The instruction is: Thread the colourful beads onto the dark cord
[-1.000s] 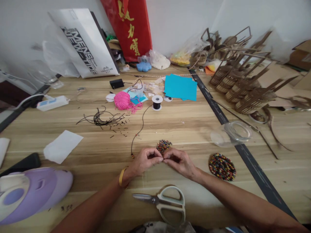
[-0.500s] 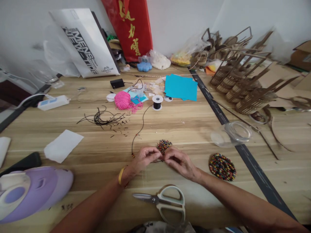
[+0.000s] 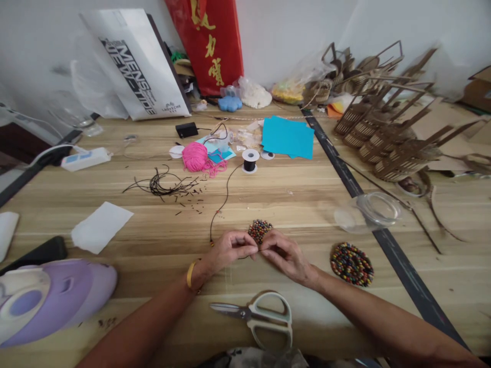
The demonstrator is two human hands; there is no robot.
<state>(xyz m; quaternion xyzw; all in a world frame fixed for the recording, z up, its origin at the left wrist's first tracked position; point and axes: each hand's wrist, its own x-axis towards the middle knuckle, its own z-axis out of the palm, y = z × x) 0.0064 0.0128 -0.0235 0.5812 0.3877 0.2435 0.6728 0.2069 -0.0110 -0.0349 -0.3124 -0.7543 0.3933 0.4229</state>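
My left hand (image 3: 232,246) pinches a thin black cord (image 3: 227,191) between thumb and fingers. Close beside it, my right hand (image 3: 286,255) is closed in a pinch on the same cord; the fingertips hide the exact spot. The cord runs back to a white spool (image 3: 250,161) wound with black, and a few small beads sit on it left of my left hand. Just behind my fingers lies a pile of coloured beads (image 3: 260,230). Scissors (image 3: 255,318) with cream handles rest in front of me, blades pointing left.
A coiled string of beads (image 3: 352,263) lies to the right, near a clear plastic container (image 3: 378,209). Cut black cords (image 3: 161,183), pink yarn (image 3: 195,157) and blue sheets (image 3: 287,137) are farther back. Woven baskets (image 3: 402,153) stand at right; a purple-white device (image 3: 57,301) sits at left.
Both hands stay close together on the cord, with only slight finger movement; the fingertips are a little nearer each other. The whole view has shifted slightly.
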